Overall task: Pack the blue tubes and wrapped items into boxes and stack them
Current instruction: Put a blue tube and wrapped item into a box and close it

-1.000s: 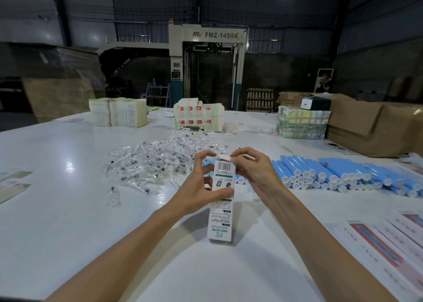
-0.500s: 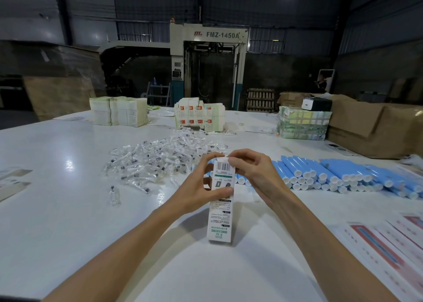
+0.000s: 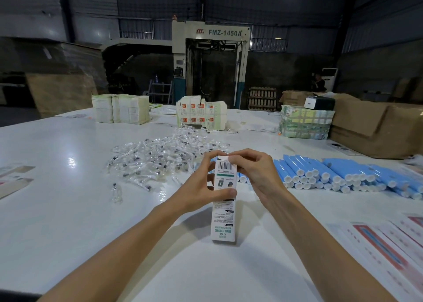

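A slim, rectangular white cardboard box [image 3: 223,212] stands upright on a glossy white table [image 3: 57,210], its lower end resting on the surface. Its front carries small print, a green band and a barcode near the top.

The left hand [image 3: 201,190] grips the box around its upper half, the thumb pressed across the front and the fingers curled round the left edge. The right hand [image 3: 258,176] pinches the rounded white flap at the top of the box between curled fingertips. The fingers hide the opening, so it is not possible to tell what is inside.

Just behind the hands, to the right, lies a stacked row of smooth blue tubes [image 3: 343,176] with round white caps facing the viewer. Behind and to the left is a loose heap of small items in crinkly clear wrappers [image 3: 160,157], each with a dark part inside.

Flat printed sheets [image 3: 389,256] with red and blue markings lie at the near right. At the far edge sit bundles of flattened cartons [image 3: 201,116], pale paper stacks [image 3: 120,110] and large brown cardboard boxes [image 3: 377,128].
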The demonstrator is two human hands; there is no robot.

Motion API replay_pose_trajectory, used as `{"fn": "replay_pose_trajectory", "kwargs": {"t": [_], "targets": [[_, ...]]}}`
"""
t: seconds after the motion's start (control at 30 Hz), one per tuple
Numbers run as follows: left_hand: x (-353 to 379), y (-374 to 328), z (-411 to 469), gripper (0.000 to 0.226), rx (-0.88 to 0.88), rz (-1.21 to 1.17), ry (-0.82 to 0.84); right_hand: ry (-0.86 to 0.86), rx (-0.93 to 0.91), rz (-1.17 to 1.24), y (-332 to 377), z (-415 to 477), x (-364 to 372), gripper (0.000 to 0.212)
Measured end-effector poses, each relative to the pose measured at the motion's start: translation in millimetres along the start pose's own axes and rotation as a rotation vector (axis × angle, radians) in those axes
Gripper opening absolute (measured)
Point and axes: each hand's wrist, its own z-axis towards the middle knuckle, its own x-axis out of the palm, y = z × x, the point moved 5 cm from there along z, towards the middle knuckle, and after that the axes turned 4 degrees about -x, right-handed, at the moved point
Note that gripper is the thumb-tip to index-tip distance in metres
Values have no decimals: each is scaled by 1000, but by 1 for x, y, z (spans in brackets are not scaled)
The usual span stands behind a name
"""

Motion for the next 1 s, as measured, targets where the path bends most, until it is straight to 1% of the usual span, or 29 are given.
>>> {"fn": "replay_pose_trajectory", "kwargs": {"t": [0.1, 0.2, 0.3, 0.4, 0.5, 0.57, 0.6, 0.67, 0.83, 0.9, 1.0], "targets": [[1, -1, 0, 96, -1, 0, 30, 13, -10, -38, 2, 1, 1, 4], [3, -2, 1, 94, -3, -3, 53, 5, 19, -13, 0, 2, 2, 4], [6, 2, 1, 87, -32, -59, -13, -50, -5, -49, -3, 1, 3, 5], [16, 12, -5, 73, -150, -179, -48, -104, -10, -25, -7, 0, 2, 7], [27, 14, -5, 58, -255, -243, 19, -130, -41, -8, -5, 0, -6, 6], [30, 11, -5, 49, -265, -248, 42, -91, -53, -26, -3, 1, -8, 6], [30, 10, -5, 48, -273, -261, 42, -65, -56, -41, -1, 1, -8, 6], [28, 8, -7, 50, -273, -259, 29, -24, -54, -69, 2, 3, -9, 4], [18, 3, -6, 54, -226, -126, -13, 74, -23, -53, 11, 7, -11, 3], [16, 0, -6, 53, -203, -70, -10, 91, -40, -110, 16, 7, -11, 3], [15, -1, -6, 54, -197, -74, -9, 141, -117, -232, 23, 6, -12, 12]]}}
